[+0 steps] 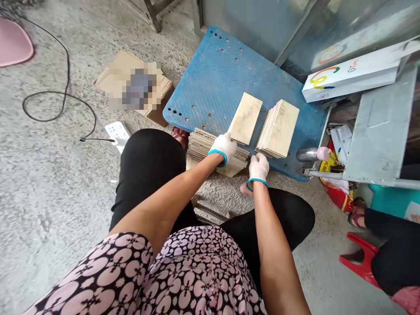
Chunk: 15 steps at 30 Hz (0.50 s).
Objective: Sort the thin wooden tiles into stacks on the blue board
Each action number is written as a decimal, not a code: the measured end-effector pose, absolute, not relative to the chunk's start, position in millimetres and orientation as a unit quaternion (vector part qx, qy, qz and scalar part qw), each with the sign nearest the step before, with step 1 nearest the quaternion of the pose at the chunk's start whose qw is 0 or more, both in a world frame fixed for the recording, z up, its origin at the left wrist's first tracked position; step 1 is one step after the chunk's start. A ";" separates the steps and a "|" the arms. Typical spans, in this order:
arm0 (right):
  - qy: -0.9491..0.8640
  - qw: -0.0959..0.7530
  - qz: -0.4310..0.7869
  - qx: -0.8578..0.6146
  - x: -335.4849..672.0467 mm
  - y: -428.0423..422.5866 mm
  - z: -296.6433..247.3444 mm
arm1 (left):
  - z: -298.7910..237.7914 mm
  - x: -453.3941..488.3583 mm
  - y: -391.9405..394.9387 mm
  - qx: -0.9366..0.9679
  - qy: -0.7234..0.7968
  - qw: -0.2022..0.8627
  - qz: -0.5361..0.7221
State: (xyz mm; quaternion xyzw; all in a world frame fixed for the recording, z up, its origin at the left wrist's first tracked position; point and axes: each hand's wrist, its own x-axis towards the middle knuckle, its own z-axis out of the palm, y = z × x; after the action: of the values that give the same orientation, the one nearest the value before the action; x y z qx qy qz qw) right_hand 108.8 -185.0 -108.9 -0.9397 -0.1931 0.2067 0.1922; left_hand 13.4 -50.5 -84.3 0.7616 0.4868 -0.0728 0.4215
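My left hand [225,146], in a white knit glove with a blue cuff, is closed at the lower left corner of a pale thin wooden board [246,117]. Just below that hand, a tall stack of thin boards [200,146] shows its layered edges. My right hand [259,167], gloved the same way, has its fingers curled together by the near edge of another board stack [278,127]; whatever it may hold is hidden. Both the single board and the right-hand stack lie over the blue plastic platform [219,74].
A cardboard box [157,100] with a blurred patch stands left of the platform. On the right are a metal bottle with pink cap [313,154], a white box [351,76] and a grey metal surface [377,127]. A person's leg [390,236] and red stool [361,258] appear lower right.
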 end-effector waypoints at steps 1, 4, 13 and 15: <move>-0.192 0.171 0.218 -0.942 101.4 -190.7 -110.8 | -85.9 4.2 -57.4 0.754 0.496 0.424 -0.077; -0.184 0.130 0.238 -0.945 75.0 -207.7 -122.4 | -94.8 -22.2 -78.9 0.738 0.517 0.421 -0.106; -0.245 0.092 0.249 -0.933 42.5 -238.7 -142.1 | -113.4 -50.7 -120.0 0.765 0.488 0.391 -0.154; -0.279 0.053 0.242 -0.928 43.5 -239.9 -141.2 | -114.4 -50.0 -121.3 0.769 0.480 0.393 -0.151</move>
State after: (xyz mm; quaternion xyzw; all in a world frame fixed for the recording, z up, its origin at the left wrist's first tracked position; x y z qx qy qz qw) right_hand 43.5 -239.9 -141.2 -0.9276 -0.2792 0.2425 0.0526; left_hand -50.0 -121.3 -114.4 0.7694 0.4803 -0.1507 0.3932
